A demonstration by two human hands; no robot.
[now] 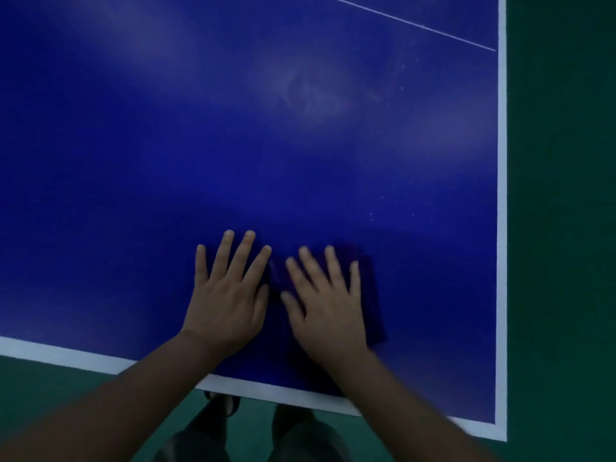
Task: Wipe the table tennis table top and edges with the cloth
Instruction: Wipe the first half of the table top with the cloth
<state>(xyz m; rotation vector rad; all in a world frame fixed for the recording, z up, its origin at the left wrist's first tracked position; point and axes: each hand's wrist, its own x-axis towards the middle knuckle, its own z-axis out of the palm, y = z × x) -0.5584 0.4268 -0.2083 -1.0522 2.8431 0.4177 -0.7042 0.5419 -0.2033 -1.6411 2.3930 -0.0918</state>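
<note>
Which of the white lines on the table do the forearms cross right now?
The near edge line, running along the bottom of the table: both forearms pass over it. The right side line and the thin line farther away lie clear of them.

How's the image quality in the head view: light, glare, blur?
Head view: dim overall; soft hazy glare patches on the blue table top; right hand and its forearm slightly motion-blurred; dark cloth barely separates from the surface; left hand sharper.

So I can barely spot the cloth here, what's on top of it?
Both hands press flat on the cloth: left hand and right hand. Its middle is covered; only dark purple edges show.
</note>
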